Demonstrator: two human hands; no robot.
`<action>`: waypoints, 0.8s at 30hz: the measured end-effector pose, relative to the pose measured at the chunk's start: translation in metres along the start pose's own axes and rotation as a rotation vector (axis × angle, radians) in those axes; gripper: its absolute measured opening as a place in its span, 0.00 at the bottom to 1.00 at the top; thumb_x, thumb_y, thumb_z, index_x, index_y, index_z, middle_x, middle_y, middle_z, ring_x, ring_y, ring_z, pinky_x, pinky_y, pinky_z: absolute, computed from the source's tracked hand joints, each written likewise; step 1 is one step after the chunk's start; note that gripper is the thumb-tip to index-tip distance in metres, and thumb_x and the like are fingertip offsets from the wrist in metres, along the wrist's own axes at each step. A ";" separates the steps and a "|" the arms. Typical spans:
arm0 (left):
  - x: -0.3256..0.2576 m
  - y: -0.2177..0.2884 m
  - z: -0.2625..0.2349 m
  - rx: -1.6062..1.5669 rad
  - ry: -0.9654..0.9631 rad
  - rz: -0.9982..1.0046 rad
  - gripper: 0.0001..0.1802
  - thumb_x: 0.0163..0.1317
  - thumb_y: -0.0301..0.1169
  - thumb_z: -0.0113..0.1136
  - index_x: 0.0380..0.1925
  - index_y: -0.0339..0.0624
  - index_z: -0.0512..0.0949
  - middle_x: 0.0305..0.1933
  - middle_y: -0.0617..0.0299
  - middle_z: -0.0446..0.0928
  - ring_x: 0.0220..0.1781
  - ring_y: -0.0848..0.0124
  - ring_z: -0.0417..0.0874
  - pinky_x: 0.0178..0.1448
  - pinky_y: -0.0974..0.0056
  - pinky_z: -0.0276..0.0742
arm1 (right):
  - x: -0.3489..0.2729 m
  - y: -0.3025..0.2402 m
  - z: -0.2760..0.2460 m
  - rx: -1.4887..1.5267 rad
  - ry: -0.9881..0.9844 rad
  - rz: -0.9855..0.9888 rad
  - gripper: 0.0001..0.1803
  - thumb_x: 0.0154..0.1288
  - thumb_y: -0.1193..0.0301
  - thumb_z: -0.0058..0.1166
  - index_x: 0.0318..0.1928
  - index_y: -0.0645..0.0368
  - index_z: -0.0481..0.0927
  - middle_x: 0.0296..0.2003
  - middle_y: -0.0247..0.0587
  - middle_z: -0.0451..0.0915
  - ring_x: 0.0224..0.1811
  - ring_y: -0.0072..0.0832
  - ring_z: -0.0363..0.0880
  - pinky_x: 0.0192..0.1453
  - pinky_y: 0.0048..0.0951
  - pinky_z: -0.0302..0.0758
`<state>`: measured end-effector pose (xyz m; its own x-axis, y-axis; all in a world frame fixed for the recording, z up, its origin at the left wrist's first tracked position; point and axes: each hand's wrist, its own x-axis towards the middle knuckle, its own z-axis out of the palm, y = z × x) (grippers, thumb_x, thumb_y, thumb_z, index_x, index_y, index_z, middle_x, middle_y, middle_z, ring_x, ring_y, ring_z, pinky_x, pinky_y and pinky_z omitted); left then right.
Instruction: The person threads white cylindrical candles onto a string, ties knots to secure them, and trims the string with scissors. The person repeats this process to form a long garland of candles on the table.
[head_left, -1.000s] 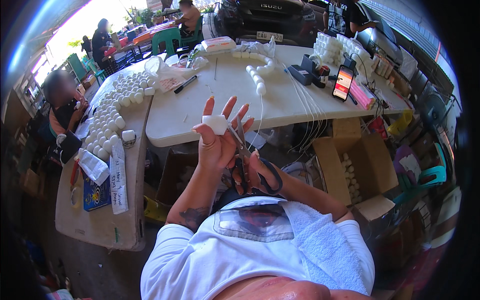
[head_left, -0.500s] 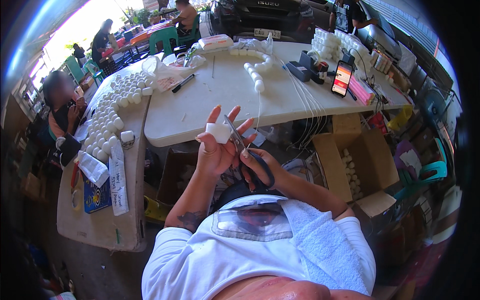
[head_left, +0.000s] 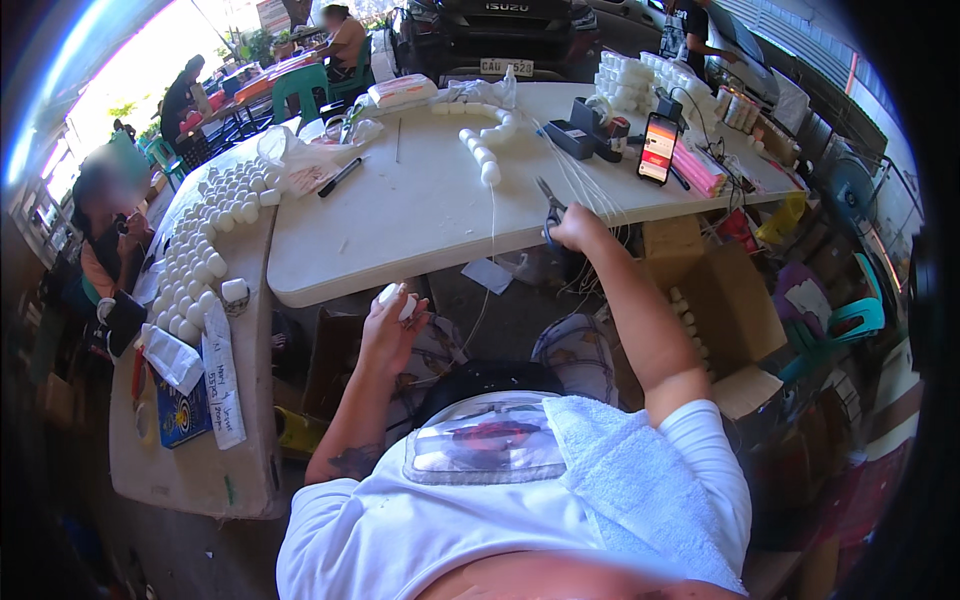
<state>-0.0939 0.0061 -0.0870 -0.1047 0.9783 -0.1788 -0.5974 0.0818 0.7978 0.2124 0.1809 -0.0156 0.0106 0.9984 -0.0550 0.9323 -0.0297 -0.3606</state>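
My left hand [head_left: 386, 335] is closed round a small white foam-like piece [head_left: 390, 294], held in front of the table edge. Over the table's front edge, my right hand [head_left: 582, 228] grips a pair of scissors [head_left: 552, 206], blades pointing away from me and slightly apart. Left of the scissors, a string of white rounded pieces [head_left: 482, 157] curves across the white table [head_left: 400, 225]. From its near end a thin white cord [head_left: 492, 230] hangs over the edge toward my lap. Several loose white cords [head_left: 590, 170] lie just beyond the scissors.
Many white pieces [head_left: 195, 260] cover the left table. A black marker [head_left: 340, 178], a propped phone [head_left: 657, 148], a dark holder [head_left: 572, 138] and pink sticks [head_left: 700, 170] lie on the main table. An open cardboard box [head_left: 735, 310] stands below right. A person [head_left: 110, 230] sits at far left.
My right hand has carried the scissors away from the left hand, forward and right over the table edge. My left hand has lowered and closed round the white piece.
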 end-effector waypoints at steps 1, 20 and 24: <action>0.002 -0.001 0.001 0.026 -0.021 -0.005 0.18 0.66 0.38 0.59 0.51 0.45 0.67 0.50 0.56 0.76 0.53 0.63 0.79 0.56 0.57 0.76 | 0.014 0.003 0.001 -0.065 -0.029 0.023 0.37 0.49 0.56 0.69 0.53 0.71 0.74 0.45 0.61 0.80 0.48 0.49 0.81 0.55 0.38 0.75; -0.065 0.054 0.089 0.998 -0.950 0.469 0.47 0.49 0.45 0.74 0.66 0.38 0.63 0.68 0.39 0.58 0.64 0.48 0.71 0.65 0.53 0.70 | -0.124 0.078 0.073 2.159 -0.030 0.105 0.26 0.70 0.52 0.48 0.53 0.63 0.72 0.43 0.50 0.81 0.43 0.40 0.84 0.51 0.35 0.82; -0.126 0.090 0.104 -0.164 -1.555 0.404 0.36 0.58 0.52 0.64 0.57 0.33 0.74 0.51 0.42 0.73 0.51 0.50 0.78 0.60 0.44 0.68 | -0.108 0.096 0.055 1.825 0.320 0.054 0.22 0.69 0.59 0.53 0.55 0.60 0.72 0.43 0.42 0.81 0.40 0.29 0.82 0.46 0.28 0.82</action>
<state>-0.0522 -0.0905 0.0672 0.5368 0.1737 0.8256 -0.8172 -0.1362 0.5600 0.2808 0.0678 -0.0956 0.2860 0.9580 -0.0212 -0.5671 0.1514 -0.8096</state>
